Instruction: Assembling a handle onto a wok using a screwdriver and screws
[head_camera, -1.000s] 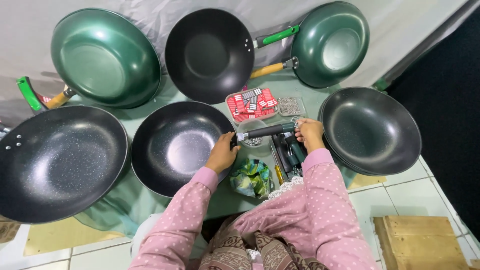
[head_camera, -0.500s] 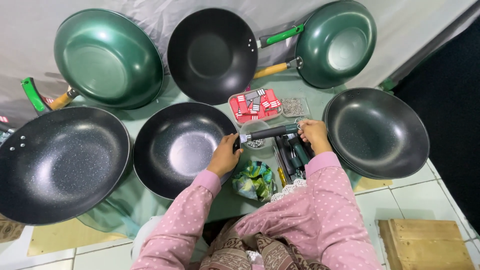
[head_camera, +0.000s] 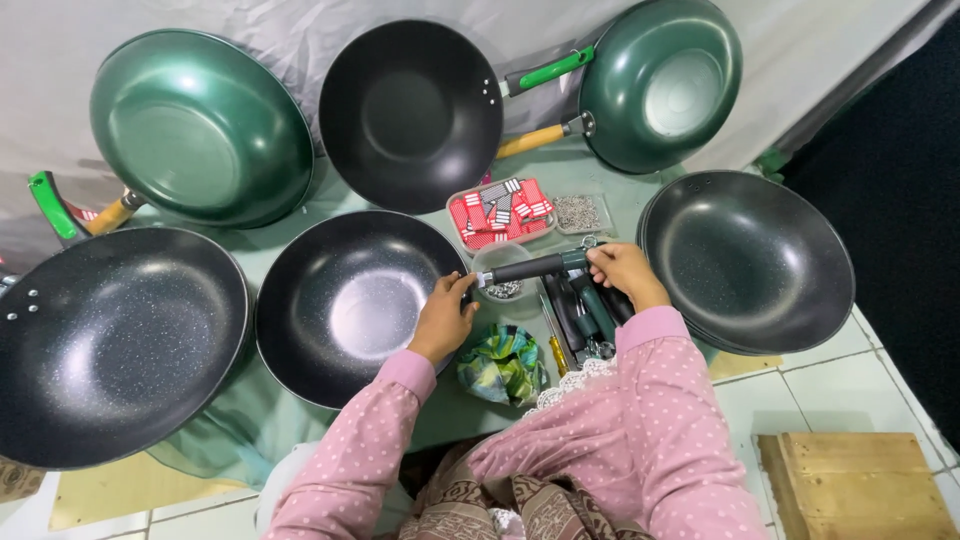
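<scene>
1. Black, speckled non-stick wok body (head_camera: 350, 305) lying on the green cloth (head_camera: 450, 420) at the middle of the tabletop, handle end turned toward three o'clock.
2. Dark pan handle (head_camera: 530, 267) held level just past the wok's rim at three o'clock, spanning the gap between both hands.
3. Left hand (head_camera: 445, 315) curled at the rim, fingers pinched on the near end of the handle where it meets the wok.
4. Right hand (head_camera: 625, 275) closed around the far, greenish end of the handle, fingers wrapped tight.
5. Under the handle: a small clear tub of metal hardware (head_camera: 503, 288); at twelve o'clock of it, a tray of red and white packets (head_camera: 500, 212) and a clear box of small screws (head_camera: 577, 212).
6. At six o'clock of the right hand, spare handles (head_camera: 585, 312) and a yellow-gripped screwdriver (head_camera: 553, 340); a crumpled green bag (head_camera: 503, 365) beside them.
7. More woks ringing the work: a black one (head_camera: 100, 345) at nine o'clock, a black stack (head_camera: 750, 262) at three, green ones and a black one propped across the top.
8. Judged risks: handle slipping off the rim if either grip loosens; tub of hardware tipped by a dropped handle, scattering small parts; coating scratched by metal fittings.
</scene>
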